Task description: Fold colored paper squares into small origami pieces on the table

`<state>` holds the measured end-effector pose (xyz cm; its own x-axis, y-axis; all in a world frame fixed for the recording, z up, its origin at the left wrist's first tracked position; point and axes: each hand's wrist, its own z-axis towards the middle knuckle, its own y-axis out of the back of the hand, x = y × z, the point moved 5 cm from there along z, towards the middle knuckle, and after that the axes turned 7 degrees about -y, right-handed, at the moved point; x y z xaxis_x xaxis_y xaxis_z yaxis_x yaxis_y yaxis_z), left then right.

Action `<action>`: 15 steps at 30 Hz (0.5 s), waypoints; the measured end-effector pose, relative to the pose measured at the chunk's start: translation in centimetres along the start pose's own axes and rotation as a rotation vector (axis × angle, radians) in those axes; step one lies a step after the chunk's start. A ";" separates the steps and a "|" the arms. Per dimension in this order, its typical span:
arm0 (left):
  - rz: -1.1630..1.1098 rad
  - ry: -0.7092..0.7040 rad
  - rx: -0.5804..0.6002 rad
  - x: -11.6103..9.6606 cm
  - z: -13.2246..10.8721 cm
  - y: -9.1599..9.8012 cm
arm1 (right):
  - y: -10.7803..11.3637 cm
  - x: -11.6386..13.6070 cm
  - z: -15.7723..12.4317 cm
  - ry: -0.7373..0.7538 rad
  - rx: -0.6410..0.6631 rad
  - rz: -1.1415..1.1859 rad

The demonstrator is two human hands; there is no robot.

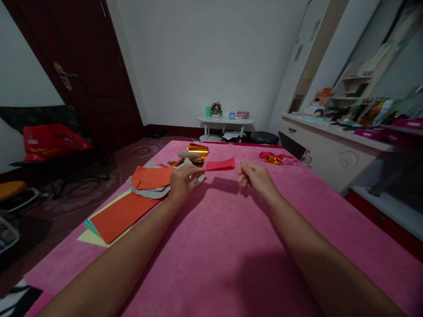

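Observation:
My left hand [185, 177] pinches the left end of a red paper strip [220, 164], held above the pink cloth with its shadow below. Just right of the strip's free end is my right hand [253, 175], apart from it, fingers curled closed. Whether anything small is inside those fingers is hidden. Beside and behind my left hand lie grey paper pieces [152, 193] with an orange paper piece [148, 177] on top. Nearer on the left is a stack of coloured paper with an orange sheet [124, 215] uppermost.
A pink cloth [218, 246] covers the table. Shiny gold foil [198, 152] lies at the far left, and a red and gold bundle [274, 158] at the far right. Beyond stand a small white table [226, 120] and, at right, a white dresser [325, 143].

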<state>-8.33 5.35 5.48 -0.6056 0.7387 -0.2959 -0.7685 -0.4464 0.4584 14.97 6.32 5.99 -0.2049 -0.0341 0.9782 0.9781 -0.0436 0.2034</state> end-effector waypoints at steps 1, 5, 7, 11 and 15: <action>-0.003 -0.014 -0.001 -0.1 -0.1 -0.1 | -0.6 -0.6 -0.2 -0.119 0.066 0.078; 0.010 -0.069 0.027 -0.7 -0.5 -0.4 | -2.7 -1.7 -1.0 -0.333 0.250 0.250; -0.026 -0.062 0.034 -0.9 -0.5 -0.6 | -2.8 -1.7 -0.8 -0.252 0.217 0.274; -0.222 0.128 0.018 -0.9 -0.4 -1.1 | -2.0 -1.7 0.1 0.002 0.036 0.200; -0.595 0.496 0.038 -0.6 -0.9 -2.4 | -1.4 -0.7 -0.1 0.261 -0.118 -0.071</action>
<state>-6.31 5.49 3.83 -0.1221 0.5319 -0.8380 -0.9912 -0.0213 0.1309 13.76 6.33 4.99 -0.2900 -0.2819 0.9146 0.9532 -0.1703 0.2497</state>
